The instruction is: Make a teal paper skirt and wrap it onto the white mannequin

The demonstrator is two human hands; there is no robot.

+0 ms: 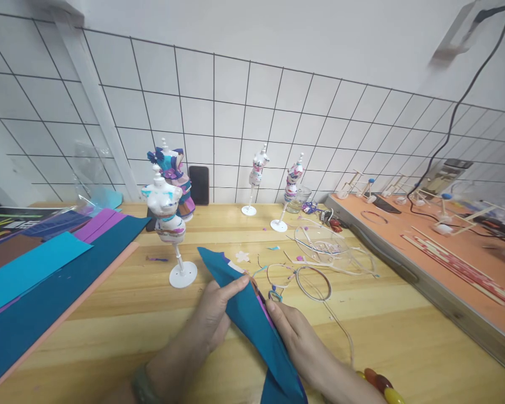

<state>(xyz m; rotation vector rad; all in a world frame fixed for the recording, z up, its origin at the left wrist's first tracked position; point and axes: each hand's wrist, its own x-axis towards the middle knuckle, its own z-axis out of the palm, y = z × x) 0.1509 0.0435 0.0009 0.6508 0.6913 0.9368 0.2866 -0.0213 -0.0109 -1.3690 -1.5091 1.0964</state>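
Holding a bent teal sheet (255, 325) above the wooden tabletop (118, 314), with left fingers (235, 287) near its pointed end and right fingers (278, 318) on its right edge. Close to a little white-topped dress dummy (162, 205) on the left. Facing a black phone (199, 185) by the tiled wall (229, 120). Near thin hoops (314, 283) on the right.

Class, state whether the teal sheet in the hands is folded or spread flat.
Folded: the teal sheet bends near its lower end, where a flap angles away.
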